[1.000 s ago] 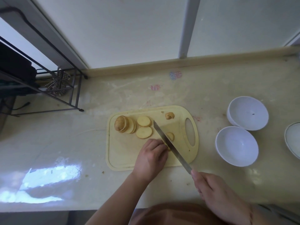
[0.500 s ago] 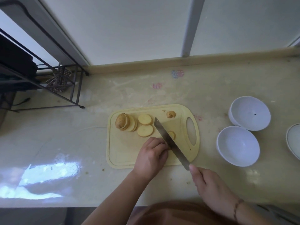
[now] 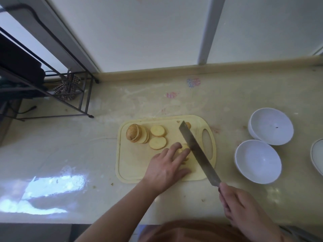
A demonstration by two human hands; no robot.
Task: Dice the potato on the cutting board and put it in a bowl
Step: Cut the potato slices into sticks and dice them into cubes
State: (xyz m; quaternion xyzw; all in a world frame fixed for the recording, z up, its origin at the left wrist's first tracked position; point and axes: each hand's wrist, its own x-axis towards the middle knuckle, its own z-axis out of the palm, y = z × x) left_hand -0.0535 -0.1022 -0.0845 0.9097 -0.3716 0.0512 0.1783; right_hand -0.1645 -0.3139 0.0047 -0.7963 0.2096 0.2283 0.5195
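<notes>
A pale yellow cutting board (image 3: pixel 132 165) lies on the counter. At its far left leans a row of potato slices (image 3: pixel 138 134) ending in a skin-covered end piece. Two round slices (image 3: pixel 157 137) lie flat beside them. My left hand (image 3: pixel 166 168) rests on the board with fingers spread, pressing down potato slices (image 3: pixel 183 147) that it partly hides. My right hand (image 3: pixel 244 210) grips the handle of a long knife (image 3: pixel 197 152). Its blade runs diagonally over the board, right beside my left fingertips. A small potato end (image 3: pixel 188 124) peeks out behind the blade tip.
Two white bowls (image 3: pixel 257 161) (image 3: pixel 271 125) stand right of the board, and a third dish (image 3: pixel 317 154) is cut off by the right edge. A black wire rack (image 3: pixel 70 95) stands at the back left. A window wall runs behind the counter.
The knife has moved away from me along the board, so its tip now reaches the far edge. My left hand has opened from a curled hold to spread fingers on the slices.
</notes>
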